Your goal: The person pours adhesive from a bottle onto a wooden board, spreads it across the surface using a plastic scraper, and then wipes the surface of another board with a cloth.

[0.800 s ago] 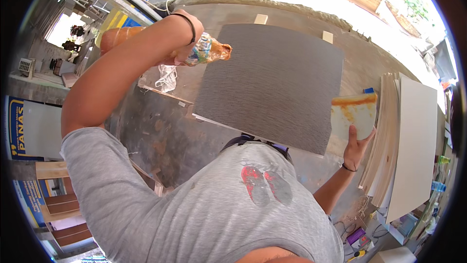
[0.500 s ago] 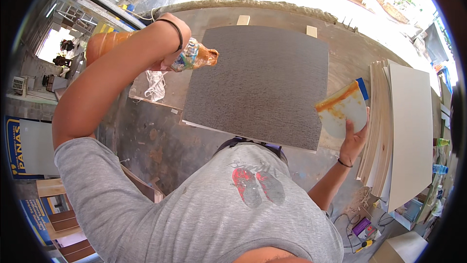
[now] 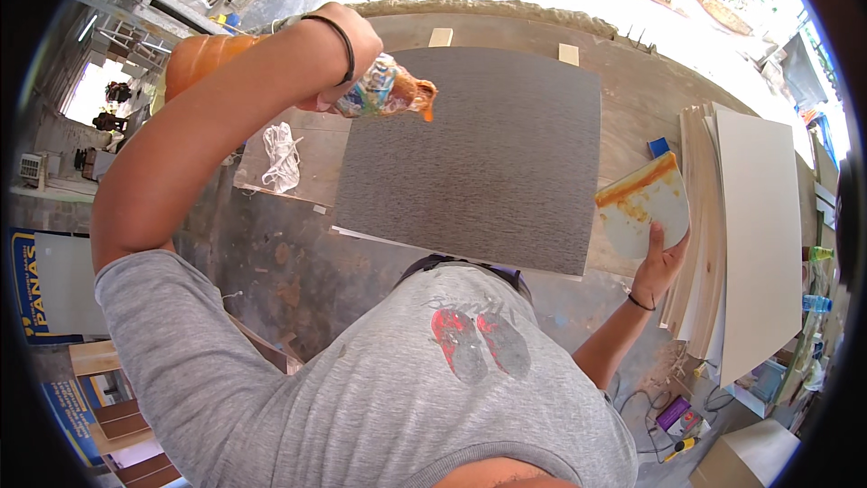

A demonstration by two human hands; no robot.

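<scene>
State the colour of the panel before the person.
The panel is dark grey, finely streaked, in the head view.

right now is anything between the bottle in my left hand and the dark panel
Nothing visible stands between the bottle in the left hand and the dark panel; the right hand holds the smeared sheet beside the panel's right edge.

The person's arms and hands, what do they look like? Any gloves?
No gloves: the left hand and the right hand are bare. The left wrist wears a black band, the right wrist a thin dark band. A short grey sleeve ends above the left elbow.
</scene>
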